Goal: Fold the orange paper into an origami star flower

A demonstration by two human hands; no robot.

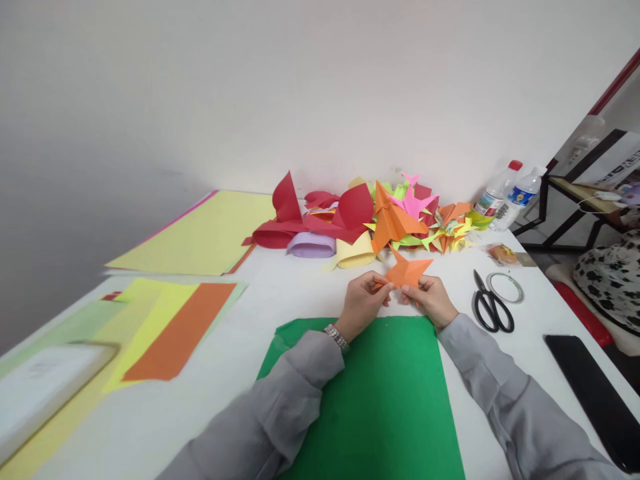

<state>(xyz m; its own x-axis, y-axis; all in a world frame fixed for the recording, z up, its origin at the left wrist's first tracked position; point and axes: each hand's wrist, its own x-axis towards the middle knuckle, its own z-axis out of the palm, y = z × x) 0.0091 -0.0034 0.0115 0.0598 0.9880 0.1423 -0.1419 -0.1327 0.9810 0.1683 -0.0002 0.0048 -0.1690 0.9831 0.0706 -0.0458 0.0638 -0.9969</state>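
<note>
An orange folded paper piece [406, 272] with pointed tips is held between both hands, just beyond the far edge of a green sheet [385, 400]. My left hand [364, 301], with a metal watch at the wrist, pinches its left side. On the right side, my right hand [430, 300] grips the lower edge between thumb and fingers. Behind the hands lies a pile of folded paper, with a larger orange piece [393, 220], a pink piece [413, 202] and red curled shapes [353, 210].
Black scissors [493, 310] and a tape roll [505, 287] lie to the right, near a black phone-like slab [593, 400]. Two bottles [517, 197] stand at the back right. Coloured sheets [180, 333] and a white box [50, 393] are at left. A seated person [613, 280] is partly visible.
</note>
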